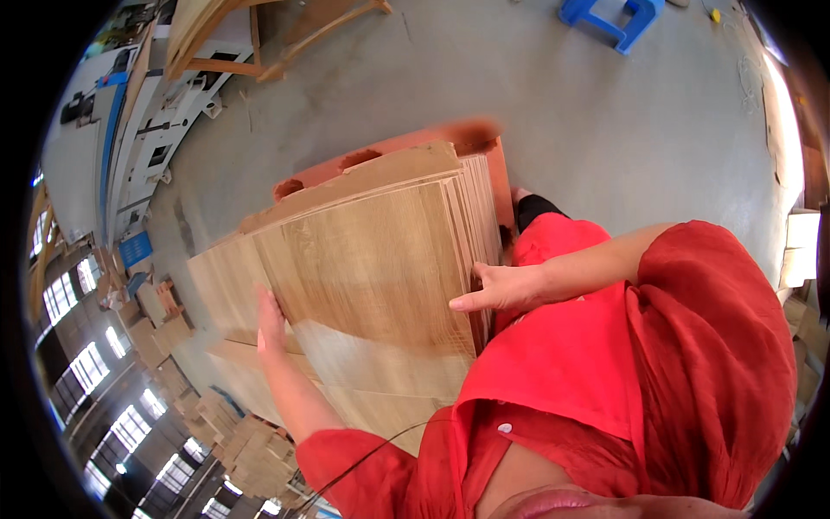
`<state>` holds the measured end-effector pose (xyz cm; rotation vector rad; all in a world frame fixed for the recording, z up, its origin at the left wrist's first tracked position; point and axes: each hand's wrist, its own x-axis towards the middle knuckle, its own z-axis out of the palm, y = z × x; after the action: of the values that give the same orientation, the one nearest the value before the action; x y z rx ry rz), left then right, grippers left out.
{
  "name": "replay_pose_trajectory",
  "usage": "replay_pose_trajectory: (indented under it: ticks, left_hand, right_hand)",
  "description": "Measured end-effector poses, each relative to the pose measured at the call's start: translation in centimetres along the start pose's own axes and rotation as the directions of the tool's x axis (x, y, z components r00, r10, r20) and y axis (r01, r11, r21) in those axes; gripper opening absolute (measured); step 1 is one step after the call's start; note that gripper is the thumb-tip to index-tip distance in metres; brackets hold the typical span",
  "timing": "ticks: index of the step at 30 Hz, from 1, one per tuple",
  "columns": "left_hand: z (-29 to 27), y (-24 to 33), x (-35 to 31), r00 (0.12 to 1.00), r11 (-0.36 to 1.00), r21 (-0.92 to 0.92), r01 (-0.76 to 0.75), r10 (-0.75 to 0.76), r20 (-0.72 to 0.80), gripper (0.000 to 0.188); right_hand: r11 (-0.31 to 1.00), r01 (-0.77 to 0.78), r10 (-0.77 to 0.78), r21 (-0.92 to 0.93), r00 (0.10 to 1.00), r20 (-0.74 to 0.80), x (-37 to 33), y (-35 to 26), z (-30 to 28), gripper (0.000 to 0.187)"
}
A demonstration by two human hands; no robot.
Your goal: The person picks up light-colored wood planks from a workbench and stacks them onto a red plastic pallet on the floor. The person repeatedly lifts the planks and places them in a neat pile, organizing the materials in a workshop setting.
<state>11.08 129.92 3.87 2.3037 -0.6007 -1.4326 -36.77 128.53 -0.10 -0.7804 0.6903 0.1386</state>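
Observation:
A stack of flat wood-grain boards [372,259] lies in front of me, its layered edges showing at the right. My left hand [271,322] rests along the left side of the top board, fingers stretched out and close together. At the right edge of the stack, my right hand [501,287] is open, its thumb reaching over the top face and the index finger apart from it. The other right-hand fingers are partly hidden against the stack's side. A brown cardboard sheet [363,184] sticks out at the far side, above an orange-red pallet [389,143].
More boards [220,272] lie on the left. A blue stool [614,22] stands at the far right, a wooden frame [285,65] at the far left. Beside that frame is a long white machine [138,147]. Cardboard boxes [246,450] are piled at the lower left.

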Motion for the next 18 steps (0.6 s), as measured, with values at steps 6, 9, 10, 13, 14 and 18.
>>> replay_pose_trajectory:
  ticks: [6,9,10,13,14,18]
  left_hand:
    - [3.9,3.5,0.6,0.993,0.949,-0.294,0.113,-0.097,0.069,0.087]
    - [2.9,2.1,1.1,0.990,0.958,-0.262,0.120,-0.097,0.099,0.084]
    - [2.6,1.7,1.3,0.989,0.955,-0.265,0.132,-0.110,0.096,0.082]
    - [2.5,1.3,1.1,0.988,0.956,-0.252,0.150,-0.137,0.068,0.077]
    - [3.4,2.2,0.4,0.990,0.962,-0.233,0.140,-0.133,0.044,0.076]
    - [3.4,1.0,1.0,0.993,0.961,-0.265,0.080,-0.101,-0.067,0.076]
  right_hand:
    - [0.964,-0.252,0.259,0.080,0.962,-0.084,2.0,-1.7,0.4,0.109]
    - [0.950,-0.312,0.312,0.028,0.935,-0.168,3.5,-1.5,1.3,0.108]
    - [0.950,-0.310,0.310,0.025,0.941,-0.133,3.3,-1.7,1.0,0.109]
    - [0.955,-0.296,0.296,-0.022,0.955,0.020,3.6,-0.7,0.0,0.100]
    - [0.954,-0.290,0.297,-0.073,0.948,0.113,3.8,-1.0,-1.3,0.094]
    - [0.888,0.030,0.175,-0.459,0.900,0.399,1.7,-4.0,-8.8,0.051]
